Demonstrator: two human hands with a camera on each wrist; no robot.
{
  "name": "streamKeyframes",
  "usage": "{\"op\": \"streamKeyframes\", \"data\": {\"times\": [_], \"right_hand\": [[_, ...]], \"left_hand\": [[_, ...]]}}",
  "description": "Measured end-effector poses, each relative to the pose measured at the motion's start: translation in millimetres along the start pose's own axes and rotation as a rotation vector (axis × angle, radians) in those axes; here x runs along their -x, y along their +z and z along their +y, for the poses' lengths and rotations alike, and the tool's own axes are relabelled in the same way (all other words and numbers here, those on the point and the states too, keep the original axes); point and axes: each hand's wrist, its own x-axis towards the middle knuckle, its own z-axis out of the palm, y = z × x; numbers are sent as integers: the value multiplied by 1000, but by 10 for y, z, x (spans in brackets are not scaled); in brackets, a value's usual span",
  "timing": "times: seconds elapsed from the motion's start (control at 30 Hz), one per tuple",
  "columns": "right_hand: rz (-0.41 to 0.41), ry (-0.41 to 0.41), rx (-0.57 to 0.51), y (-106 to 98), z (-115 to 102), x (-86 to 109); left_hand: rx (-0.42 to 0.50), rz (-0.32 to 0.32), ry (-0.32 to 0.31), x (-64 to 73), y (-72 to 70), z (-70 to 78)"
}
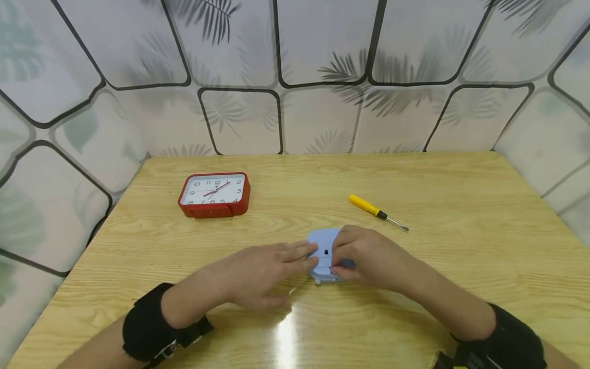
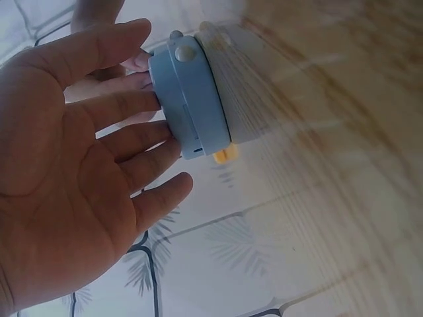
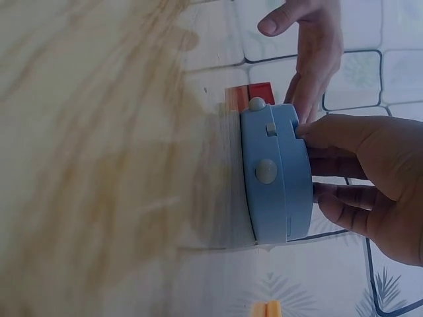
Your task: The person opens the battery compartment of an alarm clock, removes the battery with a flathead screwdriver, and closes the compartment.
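A small light-blue plastic device [image 1: 322,237] with rounded corners lies flat on the table, a black dot and a seam showing on its upper face. My left hand [image 1: 262,271] stretches its fingers to the device's left edge, fingertips against it and thumb held apart. Over its right part, my right hand [image 1: 369,256] bends in, thumb and fingers gripping at the seam. From the right wrist, the thumb [image 3: 314,132] sits at a notch in the casing [image 3: 264,205]. White round knobs [image 3: 266,171] and a small switch [image 3: 271,129] show along that side.
A red alarm clock [image 1: 214,193] lies face up at the back left. Behind the device to the right is a yellow-handled screwdriver [image 1: 369,206]. A patterned cloth wall [image 1: 318,120] rises beyond the wooden table's [image 1: 461,205] far edge.
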Motion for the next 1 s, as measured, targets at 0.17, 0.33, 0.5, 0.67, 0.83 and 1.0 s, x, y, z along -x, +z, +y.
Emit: {"op": "streamKeyframes", "data": {"times": [0.17,0.33,0.5,0.67,0.83,1.0], "right_hand": [[23,-31,24,-7,-13,-5],[30,-46,37,-17,-14,-8],[32,-61,36,-20,-6,-14],[71,-106,71,-21,7,-17],[116,-135,95,-29,22,-17],[111,-132,113,-35,35,-12]], "left_hand": [[4,2,2,5,-7,-3],[-1,1,5,7,-11,-4],[11,-8,-2,9,-18,-9],[40,-15,-17,2,-14,-21],[71,-20,-18,3,-25,-38],[95,-28,-29,4,-22,-46]]}}
